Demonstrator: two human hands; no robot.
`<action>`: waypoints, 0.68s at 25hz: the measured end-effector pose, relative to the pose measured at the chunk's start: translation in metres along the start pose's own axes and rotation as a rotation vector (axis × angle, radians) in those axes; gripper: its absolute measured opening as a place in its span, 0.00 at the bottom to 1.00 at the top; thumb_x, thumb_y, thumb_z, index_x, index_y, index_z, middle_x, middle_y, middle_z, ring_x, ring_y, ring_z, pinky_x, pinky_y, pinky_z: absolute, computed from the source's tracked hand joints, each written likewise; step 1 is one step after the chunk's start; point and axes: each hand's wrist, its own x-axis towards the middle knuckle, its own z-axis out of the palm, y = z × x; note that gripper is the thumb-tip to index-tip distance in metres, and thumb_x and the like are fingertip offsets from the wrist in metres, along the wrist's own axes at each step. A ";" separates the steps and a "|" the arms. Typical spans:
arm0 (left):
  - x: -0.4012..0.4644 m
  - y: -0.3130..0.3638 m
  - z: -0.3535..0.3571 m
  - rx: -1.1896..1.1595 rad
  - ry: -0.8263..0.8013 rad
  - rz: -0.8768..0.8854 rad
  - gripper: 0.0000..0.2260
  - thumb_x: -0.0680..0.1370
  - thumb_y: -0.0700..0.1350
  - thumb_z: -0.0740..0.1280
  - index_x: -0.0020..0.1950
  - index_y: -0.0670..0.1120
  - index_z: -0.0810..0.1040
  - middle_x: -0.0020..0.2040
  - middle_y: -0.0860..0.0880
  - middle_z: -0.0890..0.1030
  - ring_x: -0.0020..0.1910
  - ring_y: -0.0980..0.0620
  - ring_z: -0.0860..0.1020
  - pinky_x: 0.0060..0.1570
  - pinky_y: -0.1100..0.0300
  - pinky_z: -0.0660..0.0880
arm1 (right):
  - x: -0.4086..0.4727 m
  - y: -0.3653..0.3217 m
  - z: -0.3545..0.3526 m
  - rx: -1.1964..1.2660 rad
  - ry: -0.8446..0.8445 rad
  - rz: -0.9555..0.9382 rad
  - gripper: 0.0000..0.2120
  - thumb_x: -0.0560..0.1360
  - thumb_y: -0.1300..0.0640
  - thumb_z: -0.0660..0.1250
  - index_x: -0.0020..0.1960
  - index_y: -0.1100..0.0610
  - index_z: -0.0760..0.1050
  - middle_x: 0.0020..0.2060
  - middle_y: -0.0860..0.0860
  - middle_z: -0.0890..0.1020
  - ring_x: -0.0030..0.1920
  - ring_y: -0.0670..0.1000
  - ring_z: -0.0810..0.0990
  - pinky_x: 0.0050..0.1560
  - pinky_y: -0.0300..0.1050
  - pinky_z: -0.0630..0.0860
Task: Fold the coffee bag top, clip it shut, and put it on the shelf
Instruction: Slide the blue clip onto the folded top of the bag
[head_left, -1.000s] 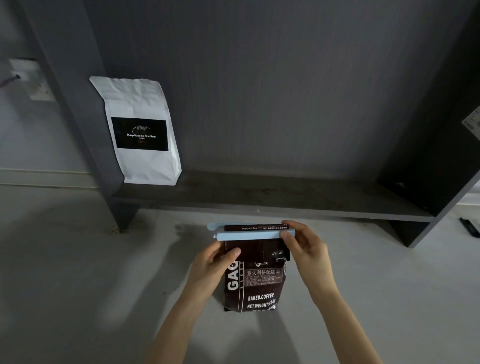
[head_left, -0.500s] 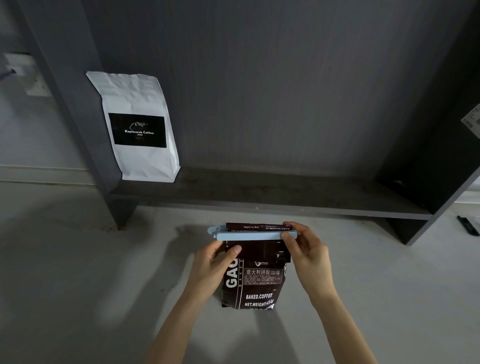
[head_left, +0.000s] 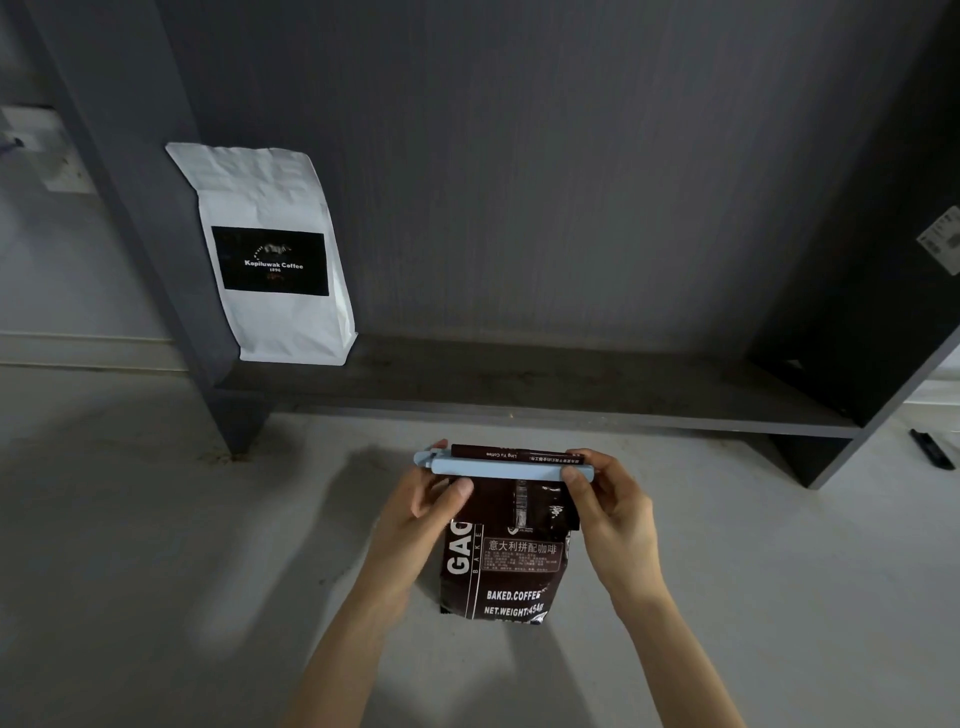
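A dark brown coffee bag (head_left: 511, 561) stands upright on the grey floor in front of the shelf, its top folded over. A long pale blue clip (head_left: 498, 466) lies across the fold. My left hand (head_left: 423, 512) grips the bag's upper left side, thumb just under the clip's left end. My right hand (head_left: 610, 506) pinches the clip's right end against the bag. The dark shelf board (head_left: 545, 387) runs low behind the bag.
A white coffee bag (head_left: 270, 254) with a black label stands at the left end of the shelf, against the upright. The shelf's dark right side panel (head_left: 852, 312) closes that end. A small black object (head_left: 932, 449) lies on the floor at far right.
Both hands and the bag keep their places. The clip's two bars look pressed closer together over the fold, and the view has shifted slightly.
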 end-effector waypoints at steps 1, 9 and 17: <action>0.001 0.002 -0.001 -0.033 0.035 0.009 0.13 0.69 0.52 0.68 0.53 0.55 0.75 0.47 0.59 0.83 0.50 0.65 0.78 0.45 0.73 0.74 | 0.000 0.000 0.000 -0.006 0.002 -0.001 0.08 0.74 0.61 0.63 0.44 0.48 0.73 0.36 0.53 0.81 0.39 0.53 0.81 0.38 0.46 0.79; 0.002 0.002 0.000 -0.067 0.161 -0.013 0.07 0.72 0.45 0.65 0.47 0.54 0.80 0.39 0.61 0.85 0.45 0.65 0.80 0.47 0.69 0.72 | -0.001 0.002 -0.003 -0.020 0.005 -0.006 0.06 0.74 0.61 0.63 0.45 0.49 0.74 0.35 0.52 0.81 0.36 0.48 0.80 0.34 0.39 0.79; 0.004 -0.001 0.000 -0.059 0.214 0.000 0.07 0.73 0.41 0.66 0.43 0.53 0.80 0.34 0.60 0.84 0.39 0.68 0.79 0.41 0.80 0.72 | -0.003 0.001 -0.002 -0.035 0.009 -0.016 0.08 0.74 0.60 0.63 0.44 0.47 0.73 0.35 0.56 0.79 0.38 0.55 0.79 0.41 0.59 0.78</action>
